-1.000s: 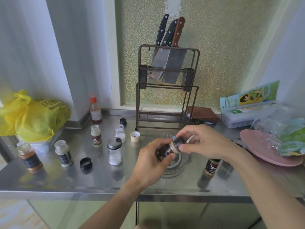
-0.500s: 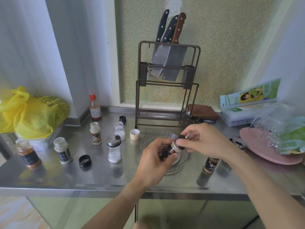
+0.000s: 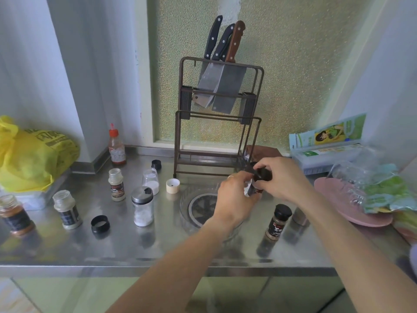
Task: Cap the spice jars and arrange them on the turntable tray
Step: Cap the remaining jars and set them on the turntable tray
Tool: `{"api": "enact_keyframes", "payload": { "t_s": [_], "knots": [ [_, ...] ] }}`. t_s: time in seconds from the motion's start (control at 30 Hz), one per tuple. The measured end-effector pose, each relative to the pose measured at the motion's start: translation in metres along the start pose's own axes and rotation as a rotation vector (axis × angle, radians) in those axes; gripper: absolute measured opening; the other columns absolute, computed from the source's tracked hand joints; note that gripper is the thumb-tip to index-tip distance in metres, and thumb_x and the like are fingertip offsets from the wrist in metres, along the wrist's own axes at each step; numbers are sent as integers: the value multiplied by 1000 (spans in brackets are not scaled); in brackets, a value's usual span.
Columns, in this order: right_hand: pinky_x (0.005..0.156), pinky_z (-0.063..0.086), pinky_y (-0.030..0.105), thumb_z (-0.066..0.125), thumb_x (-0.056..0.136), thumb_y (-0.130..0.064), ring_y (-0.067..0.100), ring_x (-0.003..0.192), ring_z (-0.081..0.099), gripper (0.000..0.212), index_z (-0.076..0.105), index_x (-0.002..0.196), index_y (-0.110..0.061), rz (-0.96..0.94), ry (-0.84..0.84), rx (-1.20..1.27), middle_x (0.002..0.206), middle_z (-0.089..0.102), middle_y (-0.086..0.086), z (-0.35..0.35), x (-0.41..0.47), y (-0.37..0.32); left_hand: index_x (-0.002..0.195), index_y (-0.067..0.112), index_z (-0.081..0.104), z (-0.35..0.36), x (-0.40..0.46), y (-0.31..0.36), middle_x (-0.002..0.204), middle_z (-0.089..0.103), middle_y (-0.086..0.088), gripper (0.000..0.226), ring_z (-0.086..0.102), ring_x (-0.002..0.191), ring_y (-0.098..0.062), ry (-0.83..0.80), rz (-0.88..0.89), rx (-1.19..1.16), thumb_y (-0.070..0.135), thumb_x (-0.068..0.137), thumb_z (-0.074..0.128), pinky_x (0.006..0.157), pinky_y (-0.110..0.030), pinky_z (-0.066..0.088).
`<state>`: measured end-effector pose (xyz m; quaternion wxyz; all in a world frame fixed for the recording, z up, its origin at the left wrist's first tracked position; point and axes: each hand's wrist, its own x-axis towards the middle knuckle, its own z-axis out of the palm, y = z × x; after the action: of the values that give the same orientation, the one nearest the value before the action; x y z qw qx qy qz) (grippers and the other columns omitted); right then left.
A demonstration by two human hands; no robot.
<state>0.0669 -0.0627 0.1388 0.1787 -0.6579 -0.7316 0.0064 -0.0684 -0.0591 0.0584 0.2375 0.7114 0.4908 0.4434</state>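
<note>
My steel desk (image 3: 126,249) carries everything here, its back edge against the wall. The knife rack (image 3: 217,123) stands at the middle of that back edge with three knives in it. A yellow bag (image 3: 33,154) slumps at the left edge; a pink plate (image 3: 338,199) under clear wrapping lies at the right edge. The clear turntable tray (image 3: 194,206) sits near the middle of the desk, slightly toward the front, with no jar standing on the part I can see.

My left hand (image 3: 234,199) grips a spice jar (image 3: 253,188) above the tray's far right rim, fingers curled round its body. My right hand (image 3: 284,179) pinches a black cap (image 3: 262,173) at the jar's top (whether it is fully seated I cannot tell).

A capped dark-lidded jar (image 3: 277,222) stands just right of the tray toward the front edge. Left of the tray stands a salt shaker (image 3: 142,206) with a metal lid, and behind it a clear open jar (image 3: 150,180). Further left stand three uncapped jars: a brown-labelled jar (image 3: 116,185), a pale jar (image 3: 67,208) and an orange-spice jar (image 3: 15,214) at the left edge. A red-topped sauce bottle (image 3: 116,147) stands by the back-left corner.

Loose caps lie apart on the desk: a black ring cap (image 3: 100,224) toward the front, a cream cap (image 3: 173,185) beside the tray, and a small black cap (image 3: 156,164) near the rack.
</note>
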Motion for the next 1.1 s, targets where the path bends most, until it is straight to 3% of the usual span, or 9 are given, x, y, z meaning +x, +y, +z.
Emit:
{"api": "enact_keyframes", "payload": {
  "t_s": [0.1, 0.23, 0.37, 0.53, 0.63, 0.77, 0.9, 1.03, 1.1],
  "knots": [
    [90, 55, 37, 84, 79, -27, 28, 113, 66, 44, 71, 120, -24, 58, -45, -100, 122, 73, 3, 10, 8, 16, 120, 16, 67, 24, 7, 1, 112, 76, -5, 35, 72, 100, -29, -88, -33, 5, 9, 86, 67, 87, -39, 57],
    [72, 52, 31, 83, 76, -24, 29, 99, 70, 31, 73, 104, -18, 105, -159, -175, 103, 74, 5, 32, 7, 27, 113, 11, 67, 45, 0, -6, 111, 75, -14, 30, 68, 103, -40, -168, -90, 93, 2, 88, 53, 86, -47, 55],
    [75, 58, 38, 79, 75, -22, 29, 90, 69, 18, 74, 91, -16, 112, -191, -201, 95, 76, 7, 49, 4, 34, 112, 3, 63, 51, -9, -9, 112, 71, -23, 24, 63, 106, -45, -256, -142, 148, 2, 93, 49, 84, -47, 50],
    [76, 57, 37, 77, 77, -23, 30, 95, 69, 19, 72, 95, -18, 102, -189, -192, 99, 76, 7, 52, 4, 33, 117, 0, 62, 36, -15, -6, 117, 70, -24, 29, 62, 111, -45, -272, -156, 129, -1, 91, 49, 92, -50, 53],
    [82, 56, 40, 78, 78, -26, 31, 105, 67, 34, 68, 110, -17, 101, -195, -223, 111, 74, 7, 46, 0, 30, 132, 7, 61, 3, -20, -5, 128, 70, -15, 42, 63, 118, -36, -175, -95, 129, 0, 93, 49, 98, -44, 53],
    [88, 56, 44, 80, 82, -32, 30, 113, 65, 57, 59, 134, -22, 29, -44, -185, 123, 65, 8, 36, -9, -2, 129, 14, 63, -68, -33, -21, 118, 74, -7, 38, 68, 108, -28, 27, -23, 158, 2, 94, 54, 94, -42, 56],
    [81, 59, 40, 82, 83, -35, 18, 94, 69, 42, 68, 121, -25, -173, 62, 53, 111, 69, -2, 41, -31, -82, 118, 22, 67, -148, -70, -53, 102, 74, 10, 27, 69, 86, -9, 284, -46, 249, 10, 94, 62, 79, -27, 57],
    [79, 57, 29, 78, 87, -32, 6, 87, 66, 28, 71, 113, -27, -360, -33, 249, 108, 72, -12, 82, -61, -166, 102, 21, 68, -214, -121, -100, 92, 71, 10, 18, 67, 79, -12, 512, -239, 368, 9, 89, 67, 76, -36, 57],
    [84, 54, 27, 71, 92, -33, 8, 96, 66, 27, 68, 118, -27, -430, -106, 289, 115, 71, -11, 115, -68, -205, 101, 18, 66, -234, -141, -123, 93, 70, 5, 17, 68, 83, -18, 610, -378, 381, 9, 86, 70, 79, -39, 57]
  ]
}}
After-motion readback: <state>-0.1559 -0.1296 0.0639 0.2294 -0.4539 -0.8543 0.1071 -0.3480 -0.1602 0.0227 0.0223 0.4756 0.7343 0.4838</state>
